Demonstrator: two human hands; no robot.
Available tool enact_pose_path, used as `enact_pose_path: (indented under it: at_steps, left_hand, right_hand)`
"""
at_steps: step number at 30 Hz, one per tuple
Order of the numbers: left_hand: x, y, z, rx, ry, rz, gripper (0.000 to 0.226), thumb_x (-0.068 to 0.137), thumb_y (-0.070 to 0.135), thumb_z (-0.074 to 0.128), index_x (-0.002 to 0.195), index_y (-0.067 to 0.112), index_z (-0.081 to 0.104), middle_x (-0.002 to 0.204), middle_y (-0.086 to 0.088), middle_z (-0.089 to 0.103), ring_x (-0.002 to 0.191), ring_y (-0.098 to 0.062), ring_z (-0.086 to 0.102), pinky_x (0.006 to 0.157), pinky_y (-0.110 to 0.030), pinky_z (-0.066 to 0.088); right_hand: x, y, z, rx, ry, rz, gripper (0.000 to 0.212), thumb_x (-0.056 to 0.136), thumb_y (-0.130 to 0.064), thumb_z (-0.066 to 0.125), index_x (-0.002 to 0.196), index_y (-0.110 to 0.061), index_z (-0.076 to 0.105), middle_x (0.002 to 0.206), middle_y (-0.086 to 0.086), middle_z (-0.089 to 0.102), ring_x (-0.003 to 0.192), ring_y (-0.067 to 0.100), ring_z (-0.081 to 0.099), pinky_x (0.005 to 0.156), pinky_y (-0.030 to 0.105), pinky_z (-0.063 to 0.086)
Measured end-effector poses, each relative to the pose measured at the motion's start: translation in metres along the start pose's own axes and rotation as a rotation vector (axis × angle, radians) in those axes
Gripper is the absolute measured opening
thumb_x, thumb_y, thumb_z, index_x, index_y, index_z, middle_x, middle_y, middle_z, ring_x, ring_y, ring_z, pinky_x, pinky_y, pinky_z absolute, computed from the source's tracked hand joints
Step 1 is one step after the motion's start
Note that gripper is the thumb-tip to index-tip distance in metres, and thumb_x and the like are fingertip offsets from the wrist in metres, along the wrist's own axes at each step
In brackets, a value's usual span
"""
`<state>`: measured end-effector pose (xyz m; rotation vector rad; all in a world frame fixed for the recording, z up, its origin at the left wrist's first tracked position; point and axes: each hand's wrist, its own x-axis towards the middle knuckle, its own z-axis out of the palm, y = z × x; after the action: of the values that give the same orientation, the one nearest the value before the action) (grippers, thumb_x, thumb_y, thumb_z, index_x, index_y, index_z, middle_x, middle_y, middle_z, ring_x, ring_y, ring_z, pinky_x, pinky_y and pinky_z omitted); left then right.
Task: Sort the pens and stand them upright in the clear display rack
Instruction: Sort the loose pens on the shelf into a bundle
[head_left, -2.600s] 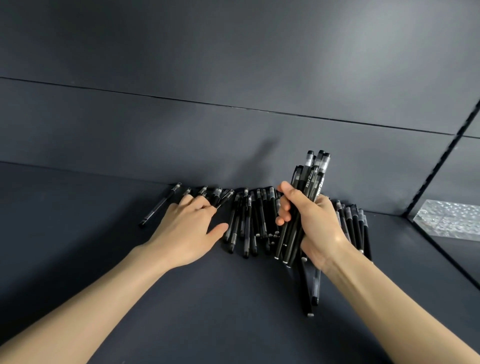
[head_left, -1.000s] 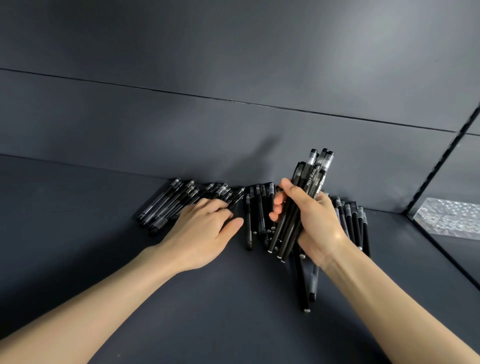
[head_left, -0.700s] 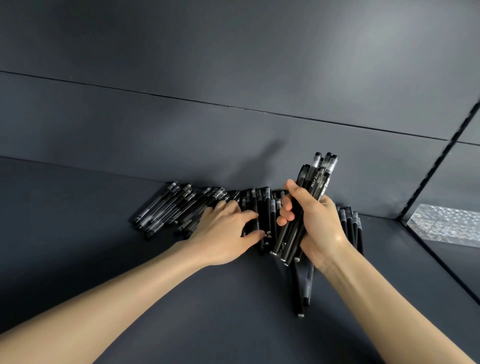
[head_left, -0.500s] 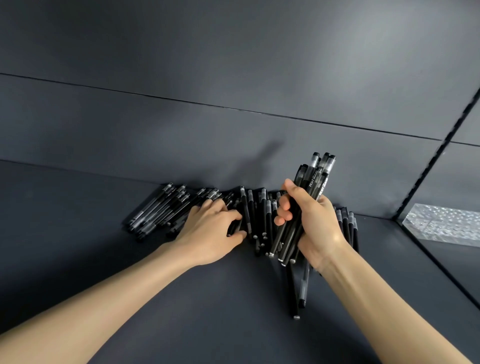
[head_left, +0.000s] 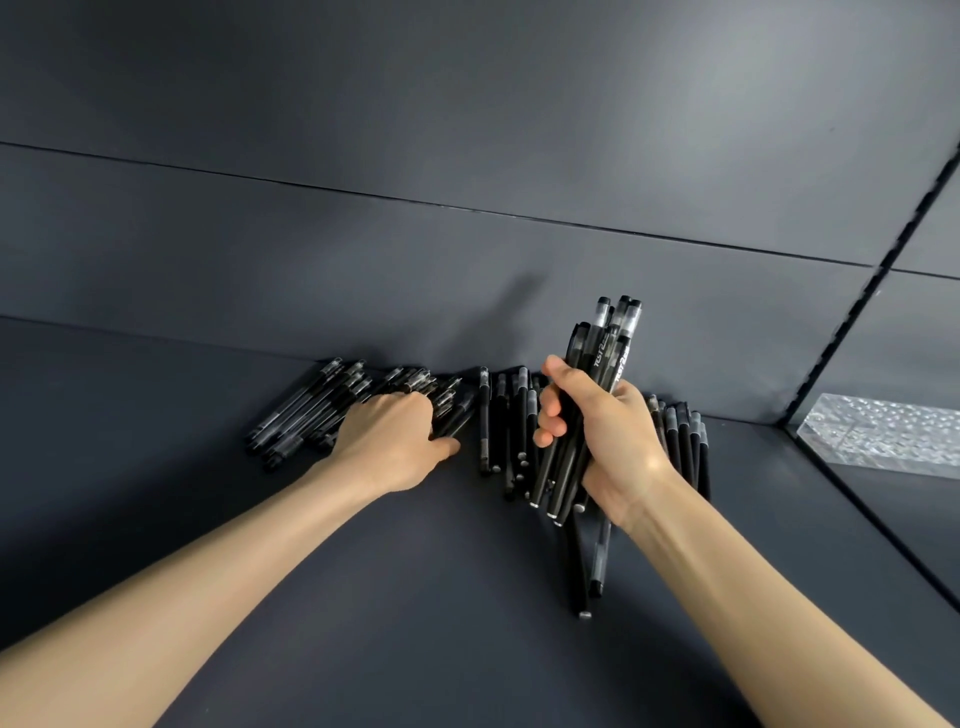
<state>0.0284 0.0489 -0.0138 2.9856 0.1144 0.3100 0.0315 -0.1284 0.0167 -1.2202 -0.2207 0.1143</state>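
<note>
Your right fingers (head_left: 550, 410) are wrapping tightly round a bundle of black pens (head_left: 608, 353), with your right hand (head_left: 613, 441) holding it nearly upright, caps tilting up and slightly right, butt ends hanging just above the counter (head_left: 415, 597). White lettering is running along one barrel in that bundle; it seems to begin "TEST", and the rest is too small to read. Your left fingers (head_left: 415, 410) are curling down onto the right edge of the left heap (head_left: 306, 415), and a few of its pens are passing between them and the thumb, so they appear to be pinching those. That heap is lying to the far left, long axes slanting from near-left to far-right. Between your hands the middle row (head_left: 501, 426) is lying with long axes running near to far, caps at the back wall (head_left: 363, 260); another row (head_left: 685, 436) is showing just right of your right hand, and two loose pens (head_left: 597, 561) are lying below your right wrist. The clear display rack (head_left: 883, 436) is sitting well apart at the far right, past the counter's edge line, holding no pens that I can see. It is lying to the right of your bundle, so your right hand is the nearer one for carrying pens across.
</note>
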Motion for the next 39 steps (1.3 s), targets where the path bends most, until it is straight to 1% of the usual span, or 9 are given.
enact_pose_path:
  at_steps: [3, 7, 10, 13, 15, 19, 24, 31, 39]
  left_hand:
    - [-0.001, 0.001, -0.007, -0.001, -0.015, -0.018, 0.049, 0.088, 0.05, 0.055, 0.056, 0.016, 0.04, 0.053, 0.002, 0.046, 0.05, -0.018, 0.041, 0.051, -0.03, 0.025]
    - [-0.01, -0.007, -0.022, -0.044, 0.109, -0.067, 0.047, 0.095, 0.045, 0.044, 0.06, 0.014, 0.038, 0.06, -0.003, 0.046, 0.061, -0.027, 0.043, 0.05, -0.033, 0.027]
    - [-0.021, 0.005, -0.026, -0.4, 0.192, 0.058, 0.042, 0.094, 0.043, 0.046, 0.063, 0.015, 0.043, 0.054, 0.001, 0.045, 0.056, -0.022, 0.041, 0.05, -0.034, 0.029]
    - [-0.032, 0.036, -0.022, -0.799, 0.078, 0.324, 0.034, 0.093, 0.035, 0.052, 0.064, 0.019, 0.048, 0.047, 0.009, 0.051, 0.046, -0.005, 0.043, 0.049, -0.022, 0.033]
    - [-0.03, 0.046, -0.019, -0.926, -0.01, 0.375, 0.032, 0.094, 0.037, 0.052, 0.067, 0.019, 0.053, 0.05, 0.016, 0.057, 0.045, 0.0, 0.047, 0.051, -0.015, 0.036]
    - [-0.01, 0.04, -0.003, -0.704, 0.078, 0.196, 0.036, 0.091, 0.048, 0.051, 0.08, 0.016, 0.063, 0.069, 0.01, 0.059, 0.065, -0.006, 0.055, 0.06, -0.023, 0.038]
    - [0.011, 0.047, 0.011, -0.316, 0.071, 0.007, 0.06, 0.08, 0.065, 0.055, 0.11, 0.013, 0.056, 0.108, -0.003, 0.057, 0.102, -0.024, 0.055, 0.077, -0.031, 0.041]
    - [0.019, 0.04, 0.012, -0.192, 0.008, 0.0, 0.049, 0.084, 0.057, 0.056, 0.091, 0.009, 0.062, 0.108, -0.009, 0.056, 0.098, -0.027, 0.054, 0.071, -0.03, 0.038]
    - [0.025, 0.037, 0.011, -0.08, -0.195, -0.077, 0.048, 0.088, 0.06, 0.047, 0.085, 0.013, 0.06, 0.127, -0.013, 0.043, 0.123, -0.033, 0.036, 0.097, -0.04, 0.03]
  right_hand:
    - [-0.001, 0.001, 0.001, -0.026, -0.01, 0.009, 0.018, 0.094, -0.013, 0.057, 0.1, 0.002, 0.061, 0.054, 0.002, 0.047, 0.045, 0.012, 0.037, 0.043, 0.025, 0.039]
    - [0.0, 0.001, -0.001, -0.083, 0.012, 0.002, 0.021, 0.09, -0.014, 0.062, 0.094, 0.006, 0.064, 0.052, 0.002, 0.048, 0.043, 0.012, 0.039, 0.042, 0.024, 0.039]
    - [0.001, 0.003, 0.0, -0.109, 0.009, 0.001, 0.032, 0.084, -0.023, 0.071, 0.059, -0.008, 0.057, 0.052, 0.003, 0.046, 0.042, 0.013, 0.038, 0.043, 0.024, 0.039]
    - [0.002, 0.0, 0.0, -0.13, 0.018, 0.012, 0.036, 0.077, -0.031, 0.077, 0.057, -0.013, 0.053, 0.049, 0.003, 0.045, 0.041, 0.015, 0.039, 0.046, 0.025, 0.042]
    - [0.005, -0.008, -0.006, -0.14, 0.059, -0.007, 0.034, 0.079, -0.029, 0.075, 0.056, -0.016, 0.053, 0.045, 0.001, 0.044, 0.04, 0.016, 0.04, 0.047, 0.024, 0.043]
    - [0.013, -0.028, -0.032, -0.112, 0.194, -0.038, 0.025, 0.083, -0.019, 0.067, 0.069, -0.013, 0.048, 0.05, 0.001, 0.042, 0.039, 0.014, 0.041, 0.04, 0.02, 0.039]
    - [0.015, -0.023, -0.044, -0.046, 0.113, -0.013, 0.01, 0.089, -0.01, 0.061, 0.079, -0.008, 0.059, 0.062, 0.006, 0.062, 0.051, 0.016, 0.057, 0.046, 0.024, 0.046]
    - [0.017, -0.011, -0.049, -0.054, 0.032, -0.031, 0.021, 0.09, -0.018, 0.063, 0.072, -0.012, 0.054, 0.058, 0.003, 0.054, 0.047, 0.018, 0.05, 0.049, 0.027, 0.046]
    - [0.013, -0.007, -0.043, -0.078, 0.0, -0.044, 0.023, 0.091, -0.018, 0.062, 0.071, -0.012, 0.052, 0.058, 0.001, 0.055, 0.047, 0.017, 0.049, 0.051, 0.025, 0.046]
